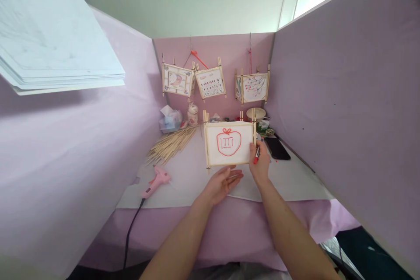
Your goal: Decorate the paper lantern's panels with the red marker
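Note:
A paper lantern [215, 155] with a frame of thin wooden sticks is held up over the table; a red outline drawing with a bow on top shows on its near face. My right hand [260, 164] grips the lantern by its right edge. Tucked in the same hand is a red marker [257, 155]. My left hand [225, 182] is just below the lantern's lower edge, palm turned up and fingers stretched out, with nothing in it.
A pink glue gun [157, 181] with a black cord lies on the left, before a pile of wooden sticks [172, 143]. At right is a black phone [277, 148]. Finished lanterns [210, 83] hang at the back. Stacked paper [59, 39] juts in at upper left; lilac walls [344, 87] enclose the table.

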`<state>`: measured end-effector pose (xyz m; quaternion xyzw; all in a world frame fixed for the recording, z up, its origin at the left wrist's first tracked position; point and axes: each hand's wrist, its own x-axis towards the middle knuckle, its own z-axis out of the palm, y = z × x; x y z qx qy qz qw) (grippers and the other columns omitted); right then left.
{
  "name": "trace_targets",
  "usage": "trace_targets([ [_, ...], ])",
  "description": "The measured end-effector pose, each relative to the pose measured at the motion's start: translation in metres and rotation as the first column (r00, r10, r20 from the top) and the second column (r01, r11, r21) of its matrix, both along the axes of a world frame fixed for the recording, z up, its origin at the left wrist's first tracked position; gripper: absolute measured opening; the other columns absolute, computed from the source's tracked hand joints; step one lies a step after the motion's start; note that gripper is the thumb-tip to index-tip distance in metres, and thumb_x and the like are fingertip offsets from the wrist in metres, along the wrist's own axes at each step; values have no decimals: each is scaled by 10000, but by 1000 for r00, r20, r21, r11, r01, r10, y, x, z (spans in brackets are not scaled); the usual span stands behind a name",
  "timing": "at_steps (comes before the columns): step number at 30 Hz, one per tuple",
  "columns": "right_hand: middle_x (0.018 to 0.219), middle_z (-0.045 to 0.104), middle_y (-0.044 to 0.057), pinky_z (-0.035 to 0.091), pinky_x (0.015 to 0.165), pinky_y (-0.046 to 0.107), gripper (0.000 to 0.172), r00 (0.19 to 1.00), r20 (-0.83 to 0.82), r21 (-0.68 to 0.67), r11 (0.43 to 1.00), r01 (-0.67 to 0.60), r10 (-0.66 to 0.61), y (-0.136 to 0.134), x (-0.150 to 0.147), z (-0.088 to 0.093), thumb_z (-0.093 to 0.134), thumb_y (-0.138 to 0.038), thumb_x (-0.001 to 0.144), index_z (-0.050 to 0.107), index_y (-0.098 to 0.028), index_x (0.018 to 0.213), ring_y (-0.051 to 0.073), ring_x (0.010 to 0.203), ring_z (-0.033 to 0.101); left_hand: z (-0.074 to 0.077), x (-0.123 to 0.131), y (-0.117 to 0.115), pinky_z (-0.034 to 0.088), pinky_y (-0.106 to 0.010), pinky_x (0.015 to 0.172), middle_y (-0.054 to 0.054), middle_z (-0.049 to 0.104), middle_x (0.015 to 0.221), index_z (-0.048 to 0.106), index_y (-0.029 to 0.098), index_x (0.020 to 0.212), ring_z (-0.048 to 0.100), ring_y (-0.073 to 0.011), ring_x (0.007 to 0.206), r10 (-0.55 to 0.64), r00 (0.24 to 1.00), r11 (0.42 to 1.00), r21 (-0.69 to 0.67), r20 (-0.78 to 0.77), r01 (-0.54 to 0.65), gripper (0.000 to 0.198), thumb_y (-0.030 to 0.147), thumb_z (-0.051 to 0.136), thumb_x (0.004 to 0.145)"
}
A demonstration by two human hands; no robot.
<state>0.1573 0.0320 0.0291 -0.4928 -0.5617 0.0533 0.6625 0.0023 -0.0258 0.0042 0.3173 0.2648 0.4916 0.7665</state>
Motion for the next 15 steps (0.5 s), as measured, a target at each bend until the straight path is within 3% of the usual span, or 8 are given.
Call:
trace_targets([
  [3,856,618,41,409,746,293,310,999,-28,18,999,31,-30,6,4,-5,425,-418,904,569,-161,1001,156,786,538,-7,2,3,452,-354,970,-201,678,1011,588,60,1057,663,-246,970,22,995,991,-131,-93,-34,289,151,631,786],
  [6,876,614,47,409,739,294,315,995,-76,44,997,65,-62,11,6,-10,426,-417,902,562,-156,1014,156,789,534,-11,-2,12,526,-318,846,-192,681,947,597,73,971,674,-245,933,220,975,949,-236,19,-209,196,89,594,776],
  [8,870,608,46,409,729,292,315,992,-100,54,995,87,-81,13,8,-13,428,-412,901,558,-153,1024,153,779,532,-10,-9,20,546,-287,794,-160,677,921,588,107,914,676,-214,914,345,936,911,-265,69,-316,114,168,528,839],
  [10,856,603,41,409,723,289,307,990,-107,62,993,104,-97,14,8,-15,438,-405,896,560,-151,1019,148,767,529,-8,-18,26,551,-282,794,-134,667,924,572,140,872,671,-189,915,434,893,881,-263,116,-394,230,307,417,909],
  [12,851,602,39,411,719,289,300,990,-98,68,991,111,-104,15,9,-18,449,-401,889,565,-152,1010,146,760,529,-4,-27,30,554,-304,804,-125,662,909,568,148,861,669,-189,904,466,871,870,-256,156,-421,307,388,385,917],
  [15,859,609,42,420,725,297,296,993,-60,73,992,105,-101,18,9,-23,462,-398,878,578,-157,1004,150,763,538,1,-35,32,557,-324,796,-89,660,820,587,144,855,667,-167,793,460,870,877,-244,179,-413,271,372,447,900],
])
